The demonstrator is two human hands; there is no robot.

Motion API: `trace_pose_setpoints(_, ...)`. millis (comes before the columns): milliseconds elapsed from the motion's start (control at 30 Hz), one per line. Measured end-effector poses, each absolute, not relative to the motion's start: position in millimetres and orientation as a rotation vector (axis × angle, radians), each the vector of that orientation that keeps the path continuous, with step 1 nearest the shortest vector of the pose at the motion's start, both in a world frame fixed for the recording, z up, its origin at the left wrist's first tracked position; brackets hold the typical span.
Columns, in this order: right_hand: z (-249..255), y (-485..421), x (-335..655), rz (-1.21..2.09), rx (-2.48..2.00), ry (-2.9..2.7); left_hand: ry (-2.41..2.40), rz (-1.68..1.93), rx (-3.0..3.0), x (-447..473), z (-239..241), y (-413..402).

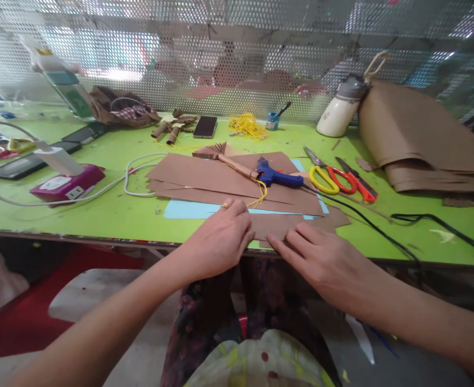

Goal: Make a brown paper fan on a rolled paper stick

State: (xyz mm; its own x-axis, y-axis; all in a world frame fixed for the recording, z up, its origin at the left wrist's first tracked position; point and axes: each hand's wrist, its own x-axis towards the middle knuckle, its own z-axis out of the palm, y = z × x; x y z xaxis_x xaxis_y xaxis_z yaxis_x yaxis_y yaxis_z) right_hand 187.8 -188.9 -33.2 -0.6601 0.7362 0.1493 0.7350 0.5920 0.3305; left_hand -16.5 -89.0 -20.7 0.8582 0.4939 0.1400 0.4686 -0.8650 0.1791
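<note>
At the table's front edge, a sheet of brown paper (279,224) lies between my two hands. My left hand (227,231) has its fingers curled down on the left side of this sheet, closed on its edge. On the right side, my right hand (321,255) rests with its index finger stretched out along the paper; its thumb is hidden. Just beyond are stacked brown sheets (221,183) over light blue paper (188,209). A blue glue gun (279,176) lies on the stack, beside a rolled brown paper tube (239,165) with a pleated fan end and yellow raffia strands (263,192).
Yellow-handled scissors (323,178) and red-handled scissors (345,180) lie right of the stack. A black cord (358,217) crosses the front edge. Further off are a purple power strip (67,185), a phone (205,127), yellow raffia (247,126), a white flask (339,107) and large folded brown paper (418,134).
</note>
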Motion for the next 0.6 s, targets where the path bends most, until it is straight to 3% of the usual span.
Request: trace_pose_setpoints(600,-27.9,-187.1,181.5,0.507,1.324,2.801,0.889,0.517,2.758,-20.9,-28.8,-91.1)
